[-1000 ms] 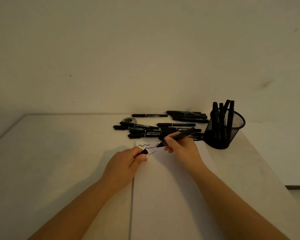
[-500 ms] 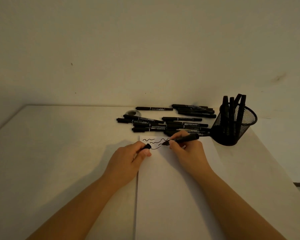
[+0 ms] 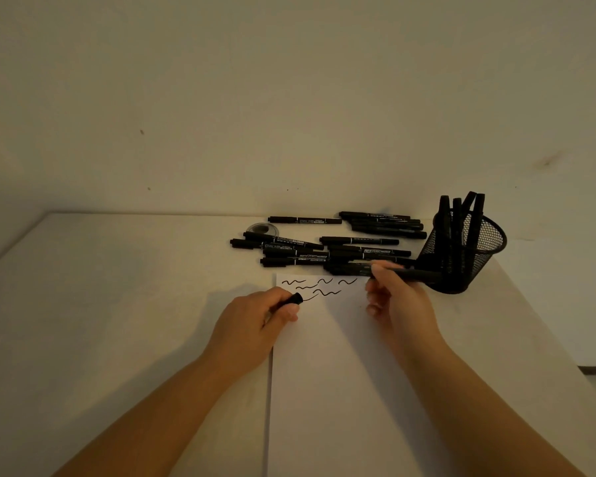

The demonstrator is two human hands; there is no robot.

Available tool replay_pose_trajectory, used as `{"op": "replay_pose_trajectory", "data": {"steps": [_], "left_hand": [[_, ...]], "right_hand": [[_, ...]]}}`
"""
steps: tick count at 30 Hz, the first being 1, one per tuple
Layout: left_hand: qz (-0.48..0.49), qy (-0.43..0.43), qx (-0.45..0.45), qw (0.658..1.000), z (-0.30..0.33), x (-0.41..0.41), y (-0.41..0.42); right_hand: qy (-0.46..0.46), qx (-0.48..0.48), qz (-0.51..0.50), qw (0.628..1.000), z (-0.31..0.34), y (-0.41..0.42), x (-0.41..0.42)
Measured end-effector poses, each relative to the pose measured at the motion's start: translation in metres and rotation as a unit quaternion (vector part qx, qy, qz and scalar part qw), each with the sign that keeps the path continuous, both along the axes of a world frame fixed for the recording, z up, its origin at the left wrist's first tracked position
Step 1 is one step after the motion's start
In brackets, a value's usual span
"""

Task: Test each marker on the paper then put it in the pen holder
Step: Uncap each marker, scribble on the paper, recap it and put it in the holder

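While the left hand [image 3: 251, 325] curls round a black cap [image 3: 294, 299] at the paper's left edge, the right hand [image 3: 398, 301] pinches a black marker [image 3: 411, 273] between thumb and fingers — lying level, raised off the paper [image 3: 341, 373], its far end in front of the mesh pen holder [image 3: 475, 249]. Several black squiggles [image 3: 319, 286] cross the sheet's top. Four markers stand upright in the holder; a loose pile of markers [image 3: 327, 246] lies on the table [image 3: 117, 304] just behind the paper — beside a small round disc [image 3: 262, 229]
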State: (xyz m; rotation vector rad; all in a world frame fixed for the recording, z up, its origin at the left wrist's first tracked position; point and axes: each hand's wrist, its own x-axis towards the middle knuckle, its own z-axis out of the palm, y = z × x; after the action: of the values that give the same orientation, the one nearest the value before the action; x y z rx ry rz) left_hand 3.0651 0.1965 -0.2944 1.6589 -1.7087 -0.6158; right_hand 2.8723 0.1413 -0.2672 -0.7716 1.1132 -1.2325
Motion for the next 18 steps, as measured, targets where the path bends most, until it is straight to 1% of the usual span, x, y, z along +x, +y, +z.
{"op": "replay_pose_trajectory", "data": {"steps": [1, 2, 3, 4, 7, 8, 14, 16, 18], "left_hand": [[-0.008, -0.004, -0.002, 1.000, 0.000, 0.000, 0.000], [-0.015, -0.008, -0.005, 1.000, 0.000, 0.000, 0.001], [-0.022, -0.011, -0.007, 1.000, 0.001, 0.000, 0.002], [-0.026, -0.011, -0.009, 1.000, 0.001, 0.000, 0.003], [-0.035, -0.009, -0.019, 0.999, 0.002, 0.001, 0.004], [-0.038, -0.008, -0.022, 0.999, 0.003, 0.001, 0.004], [-0.058, -0.020, -0.021, 0.998, 0.005, -0.002, 0.005], [-0.061, -0.038, -0.021, 0.997, 0.006, -0.002, 0.006], [-0.061, -0.056, -0.022, 0.996, 0.007, -0.003, 0.007]], "right_hand": [[-0.067, 0.039, 0.023, 0.997, -0.001, 0.004, 0.006], [-0.111, 0.058, 0.042, 0.991, -0.002, 0.008, 0.011], [-0.128, 0.057, 0.056, 0.989, -0.005, 0.011, 0.015], [-0.123, 0.041, 0.064, 0.989, -0.008, 0.014, 0.017], [-0.045, -0.042, 0.065, 0.996, -0.015, 0.021, 0.019], [-0.027, -0.056, 0.065, 0.996, -0.016, 0.022, 0.019], [0.041, -0.097, 0.086, 0.991, -0.016, 0.026, 0.020], [0.060, -0.111, 0.098, 0.987, -0.016, 0.028, 0.021], [0.060, -0.126, 0.123, 0.983, -0.016, 0.031, 0.022]]}}
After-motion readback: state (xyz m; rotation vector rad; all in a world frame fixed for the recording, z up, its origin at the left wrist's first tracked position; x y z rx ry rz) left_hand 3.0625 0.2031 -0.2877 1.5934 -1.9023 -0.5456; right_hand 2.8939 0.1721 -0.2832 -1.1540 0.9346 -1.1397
